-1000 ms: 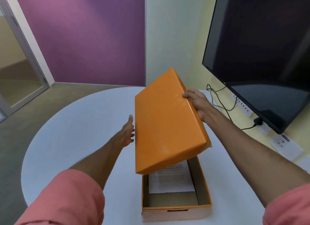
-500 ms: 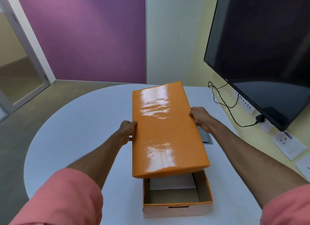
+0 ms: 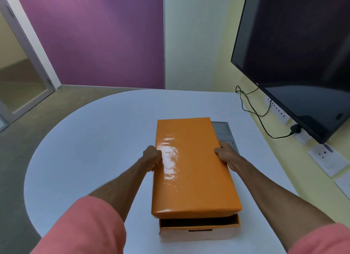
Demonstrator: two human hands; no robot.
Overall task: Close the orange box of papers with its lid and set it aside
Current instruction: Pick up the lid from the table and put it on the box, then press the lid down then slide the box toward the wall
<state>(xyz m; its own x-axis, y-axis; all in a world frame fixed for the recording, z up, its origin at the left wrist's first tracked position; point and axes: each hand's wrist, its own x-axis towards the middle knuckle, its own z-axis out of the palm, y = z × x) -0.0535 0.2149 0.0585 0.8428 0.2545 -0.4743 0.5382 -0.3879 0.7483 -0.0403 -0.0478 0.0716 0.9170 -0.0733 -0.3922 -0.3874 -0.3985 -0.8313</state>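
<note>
A glossy orange lid point(image 3: 191, 166) lies nearly level over the orange box point(image 3: 198, 233), which stands on the white table near its front edge. A dark gap shows between the lid's near edge and the box rim, so the lid hovers just above the box. My left hand point(image 3: 152, 158) grips the lid's left side and my right hand point(image 3: 225, 153) grips its right side. The papers inside are hidden by the lid.
A grey flat panel point(image 3: 224, 132) lies in the table point(image 3: 94, 149) just behind the box on the right. A large dark screen point(image 3: 295, 55) hangs on the right wall, with a black cable point(image 3: 261, 117) and wall sockets point(image 3: 322, 155) below it.
The lid came down from a steep tilt to nearly flat over the box. My left hand, free at first, took the lid's left side. The papers went out of sight.
</note>
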